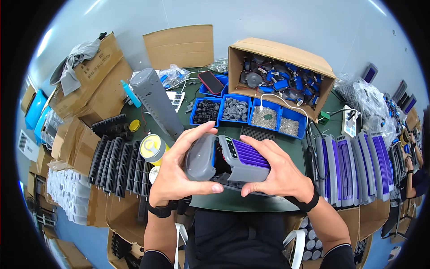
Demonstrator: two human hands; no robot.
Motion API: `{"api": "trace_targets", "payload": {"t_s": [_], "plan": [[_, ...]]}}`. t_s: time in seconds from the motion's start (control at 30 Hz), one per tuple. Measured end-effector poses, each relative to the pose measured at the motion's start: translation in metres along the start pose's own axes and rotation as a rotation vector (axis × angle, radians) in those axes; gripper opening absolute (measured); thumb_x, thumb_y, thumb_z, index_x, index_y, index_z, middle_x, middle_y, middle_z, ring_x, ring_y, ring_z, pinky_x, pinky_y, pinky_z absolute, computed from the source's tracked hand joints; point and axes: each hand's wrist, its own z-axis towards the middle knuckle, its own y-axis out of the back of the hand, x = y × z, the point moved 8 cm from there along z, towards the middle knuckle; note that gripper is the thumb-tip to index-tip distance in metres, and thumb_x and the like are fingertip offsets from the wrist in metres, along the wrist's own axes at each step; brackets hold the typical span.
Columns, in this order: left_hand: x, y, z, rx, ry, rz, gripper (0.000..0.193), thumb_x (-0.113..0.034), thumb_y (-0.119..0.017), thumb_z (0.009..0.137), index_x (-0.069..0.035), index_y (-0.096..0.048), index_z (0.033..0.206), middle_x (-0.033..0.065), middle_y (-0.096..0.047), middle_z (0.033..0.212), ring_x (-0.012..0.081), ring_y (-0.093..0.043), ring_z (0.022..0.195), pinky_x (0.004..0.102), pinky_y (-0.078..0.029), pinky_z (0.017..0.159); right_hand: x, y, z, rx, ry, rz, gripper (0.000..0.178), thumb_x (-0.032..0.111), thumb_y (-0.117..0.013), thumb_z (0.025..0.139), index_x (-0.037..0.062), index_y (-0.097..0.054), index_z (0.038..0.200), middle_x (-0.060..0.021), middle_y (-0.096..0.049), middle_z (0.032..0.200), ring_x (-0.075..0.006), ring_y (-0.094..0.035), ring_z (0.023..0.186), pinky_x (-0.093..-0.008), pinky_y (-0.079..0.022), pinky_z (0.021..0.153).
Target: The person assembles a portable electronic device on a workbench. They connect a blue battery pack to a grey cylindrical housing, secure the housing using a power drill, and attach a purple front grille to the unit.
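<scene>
Close in front of my body, both hands are wrapped round parts of a grey plastic device. My left hand (pixel 172 179) grips a rounded, smooth grey housing part (pixel 198 161), thumb along its lower edge. In my right hand (pixel 286 172) is a grey cover with purple slats (pixel 251 156) and a small dark panel with green marks at its left end. The two parts sit side by side with a dark gap between them; what lies inside is hard to make out. Just left of the device stands a yellow and white can (pixel 153 148).
Blue bins (pixel 235 108) of small parts stand beyond my hands. Behind them a tilted cardboard box (pixel 322 71) holds wired motors and blue pieces. A tall grey housing (pixel 154 98) stands back left. Black finned rollers (pixel 118 166) lie left, purple-slatted covers (pixel 345 170) right. Another person's arm (pixel 410 179) shows far right.
</scene>
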Motion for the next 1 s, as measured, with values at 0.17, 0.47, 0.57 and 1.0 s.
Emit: {"api": "trace_targets", "payload": {"t_s": [0.17,0.47,0.57,1.0], "plan": [[-0.008,-0.002,0.003,-0.032,-0.065,0.098,0.115,-0.043,-0.105,0.054,-0.006,-0.057,0.151,0.0124,-0.059,0.137,0.0242,-0.058,0.126,0.0374,-0.046,0.108,0.009,-0.01,0.0,-0.025,-0.012,-0.055,0.124,0.071,-0.091,0.061,0.0036,-0.048,0.155,-0.0167,-0.06,0.109,-0.0348,-0.06,0.1,-0.0461,-0.05,0.092],[-0.018,-0.011,0.006,-0.04,-0.177,0.174,0.1,-0.044,-0.102,0.06,-0.005,-0.063,0.143,0.0148,-0.061,0.134,0.0277,-0.061,0.124,0.0393,-0.049,0.106,0.028,-0.011,-0.004,-0.073,0.009,-0.246,0.131,0.074,-0.089,0.059,-0.0018,-0.043,0.155,-0.0203,-0.06,0.113,-0.0388,-0.061,0.102,-0.0478,-0.053,0.092],[-0.028,-0.014,0.009,-0.09,-0.217,0.17,0.087,-0.038,-0.102,0.063,-0.004,-0.069,0.136,0.0156,-0.064,0.129,0.028,-0.065,0.119,0.0388,-0.052,0.102,0.028,-0.013,-0.004,-0.06,-0.002,-0.235,0.133,0.074,-0.089,0.059,-0.0035,-0.041,0.155,-0.0207,-0.06,0.113,-0.0393,-0.061,0.102,-0.0485,-0.053,0.092],[-0.027,-0.013,0.008,-0.177,-0.294,0.21,0.049,-0.021,-0.087,0.07,0.001,-0.073,0.111,0.0221,-0.07,0.122,0.0314,-0.069,0.113,0.0403,-0.054,0.098,-0.009,-0.028,-0.014,0.044,0.095,-0.054,0.14,0.069,-0.093,0.058,-0.0033,-0.031,0.161,-0.0239,-0.061,0.132,-0.0421,-0.062,0.119,-0.051,-0.049,0.105]]}}
